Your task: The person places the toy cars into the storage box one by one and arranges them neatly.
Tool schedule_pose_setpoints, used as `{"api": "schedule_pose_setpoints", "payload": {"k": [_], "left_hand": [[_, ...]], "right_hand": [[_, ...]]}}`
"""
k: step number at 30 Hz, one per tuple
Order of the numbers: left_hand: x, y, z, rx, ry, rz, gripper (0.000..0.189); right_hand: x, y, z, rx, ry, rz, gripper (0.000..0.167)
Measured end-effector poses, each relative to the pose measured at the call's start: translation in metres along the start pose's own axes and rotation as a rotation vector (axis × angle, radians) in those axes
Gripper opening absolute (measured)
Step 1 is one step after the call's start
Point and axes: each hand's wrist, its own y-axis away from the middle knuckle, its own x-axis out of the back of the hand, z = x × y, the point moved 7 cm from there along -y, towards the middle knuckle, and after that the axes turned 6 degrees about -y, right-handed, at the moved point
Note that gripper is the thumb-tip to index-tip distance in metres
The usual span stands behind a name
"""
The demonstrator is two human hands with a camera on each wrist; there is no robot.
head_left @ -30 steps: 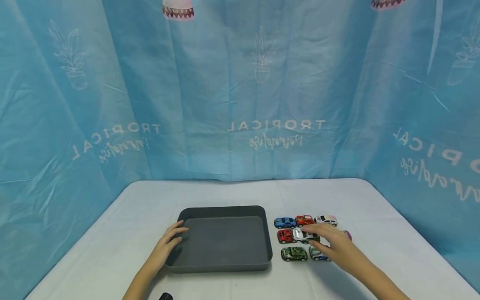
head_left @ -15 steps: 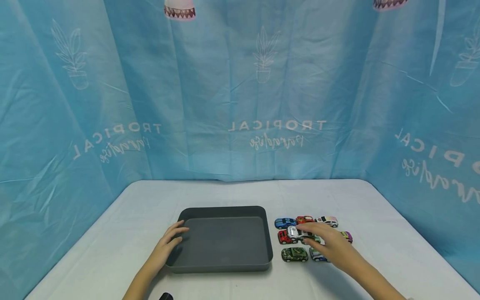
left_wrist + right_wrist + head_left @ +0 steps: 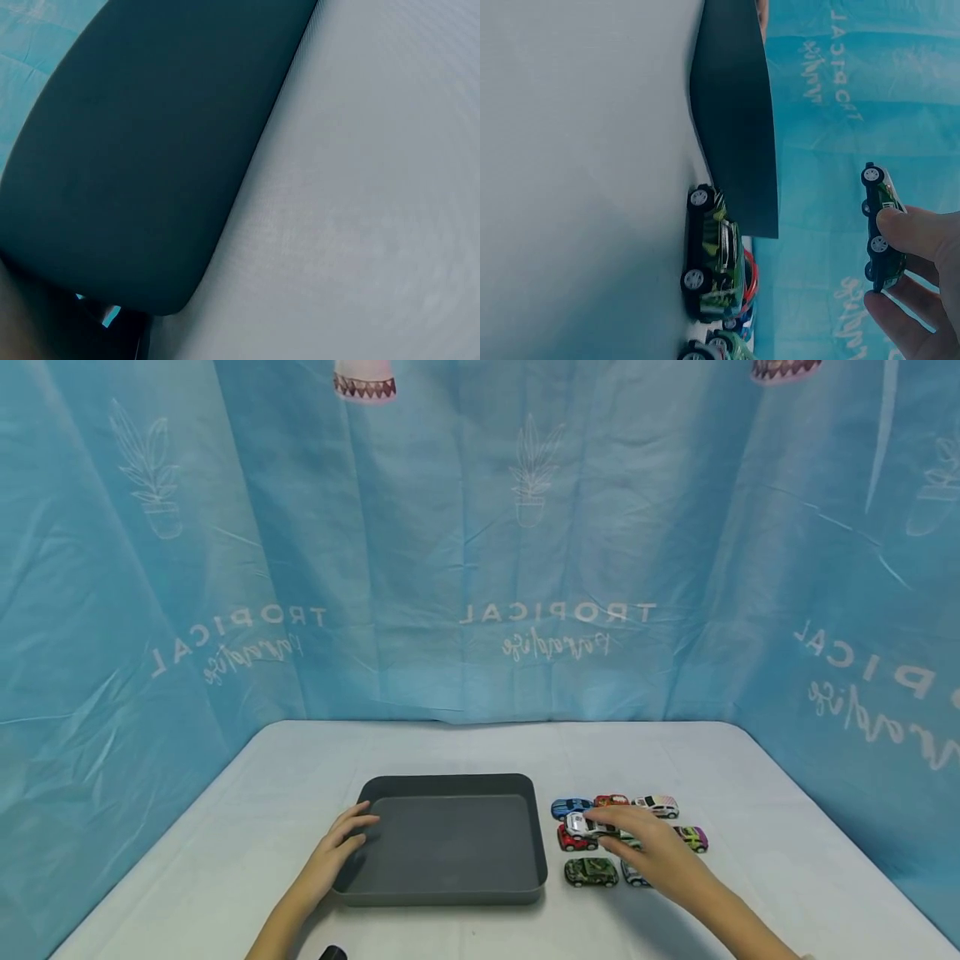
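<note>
My right hand pinches a silver-white toy car between thumb and fingers, raised above several other toy cars. In the right wrist view, this car's dark underside and wheels face the camera. Beneath it a red toy car is partly covered, and a pale green one shows behind the fingers. My left hand lies at the left side of a dark grey tray, its fingers reaching over the rim. The left wrist view shows mostly the tray's outer wall.
Around the right hand stand a blue car, a red-orange car, a white car, a purple-green car and a camouflage car. A small black object sits at the front edge. Blue curtains surround the white table.
My right hand has lifted the silver-white car and moved it slightly left, uncovering more of the pale green and purple-green cars. The left hand and tray keep their places.
</note>
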Motion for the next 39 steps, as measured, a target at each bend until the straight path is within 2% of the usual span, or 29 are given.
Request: {"api": "schedule_pose_setpoints", "payload": {"k": [14, 20, 27, 39], "left_hand": [[-0.002, 0.001, -0.003, 0.003, -0.002, 0.004, 0.033], [-0.002, 0.0, -0.004, 0.001, 0.0, -0.002, 0.033], [-0.001, 0.0, -0.001, 0.005, 0.008, -0.005, 0.033], [0.0, -0.001, -0.004, -0.001, 0.0, 0.007, 0.033]], "right_hand": [[-0.016, -0.023, -0.021, 0.044, -0.109, 0.026, 0.037], [-0.025, -0.034, -0.033, 0.036, -0.136, 0.035, 0.038], [-0.04, -0.045, -0.043, 0.003, -0.158, 0.01, 0.038], [-0.065, -0.06, -0.067, 0.021, -0.227, -0.05, 0.037]]}}
